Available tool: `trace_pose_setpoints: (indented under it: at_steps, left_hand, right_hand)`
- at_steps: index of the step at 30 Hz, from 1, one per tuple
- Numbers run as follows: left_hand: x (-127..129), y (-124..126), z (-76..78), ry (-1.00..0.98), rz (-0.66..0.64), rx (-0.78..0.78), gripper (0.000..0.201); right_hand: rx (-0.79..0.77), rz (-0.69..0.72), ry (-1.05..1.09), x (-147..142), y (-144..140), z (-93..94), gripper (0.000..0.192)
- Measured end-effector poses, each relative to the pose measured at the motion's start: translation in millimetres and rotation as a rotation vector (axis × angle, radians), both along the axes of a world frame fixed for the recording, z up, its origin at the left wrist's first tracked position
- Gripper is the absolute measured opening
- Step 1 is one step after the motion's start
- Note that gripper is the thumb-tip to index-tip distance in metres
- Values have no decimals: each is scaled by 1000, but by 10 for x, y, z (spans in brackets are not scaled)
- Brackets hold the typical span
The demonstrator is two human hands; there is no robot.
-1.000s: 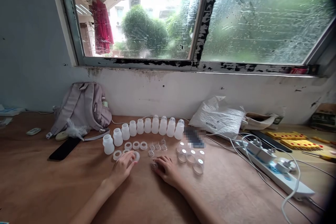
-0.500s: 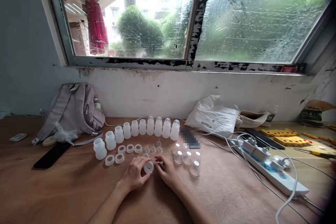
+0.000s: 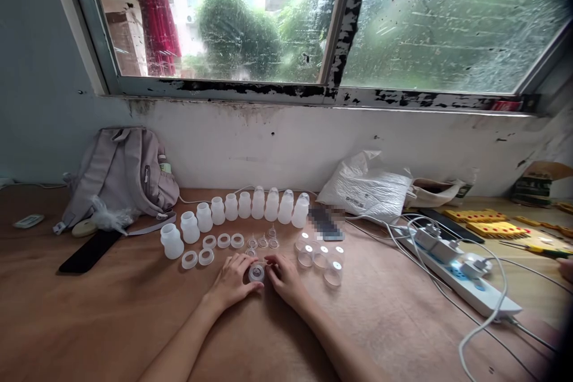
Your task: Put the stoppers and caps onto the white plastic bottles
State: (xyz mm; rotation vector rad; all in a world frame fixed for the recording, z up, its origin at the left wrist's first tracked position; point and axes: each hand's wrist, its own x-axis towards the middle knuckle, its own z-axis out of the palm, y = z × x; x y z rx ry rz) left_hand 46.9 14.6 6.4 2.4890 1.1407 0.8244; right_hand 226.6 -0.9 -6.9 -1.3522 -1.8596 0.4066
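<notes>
My left hand (image 3: 233, 282) curves round a translucent bottle collar ring (image 3: 256, 274), its thumb along the near side. A smaller clear piece appears to sit inside the ring. My right hand (image 3: 286, 280) is closed at the ring's right side, fingertips at or very near its edge; whether it pinches a small part is unclear. Just beyond the hands lie several clear silicone nipples (image 3: 273, 242). More white collar rings (image 3: 206, 256) lie to the left. An arc of frosted bottles (image 3: 190, 228) stands behind, the ones at right capped with clear domes (image 3: 302, 198).
Clear round caps (image 3: 332, 274) stand right of my right hand. A white power strip (image 3: 465, 280) with plugs and loose cables lies farther right. At the back are a grey backpack (image 3: 120, 173), a silver bag (image 3: 367, 188) and a black phone (image 3: 89, 250) at left.
The view has tilted down a little, so everything sits higher in the picture. My right hand's fingers have come slightly closer to the ring, which stays in my left hand.
</notes>
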Motion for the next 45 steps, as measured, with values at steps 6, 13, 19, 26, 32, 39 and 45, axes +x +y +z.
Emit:
trace_pose_setpoints:
  at_steps: [6,13,19,26,32,39,45]
  left_hand:
    - [64,2,-8,-213,39,-142,20]
    - [210,-100,-18,-608,38,-471,25]
    - [266,-225,28,-680,42,-527,31]
    - [260,-244,8,-559,-72,-409,28]
    - [251,-279,28,-447,-42,-298,22]
    - [223,-288,43,-320,-43,-201,25]
    - [248,-305,18,-306,34,-195,23]
  right_hand:
    - [26,140,-28,-17,-73,56,36]
    - [76,69,118,-121,-115,95,15]
    - [-13,-53,251,-144,-129,135,3]
    - [-88,-75,321,-150,-106,133,12]
    - [-87,-61,345,-179,-96,115,14]
    - [-104,-24,405,-194,-114,146,14]
    - [-119,-37,387,-189,-88,95,14]
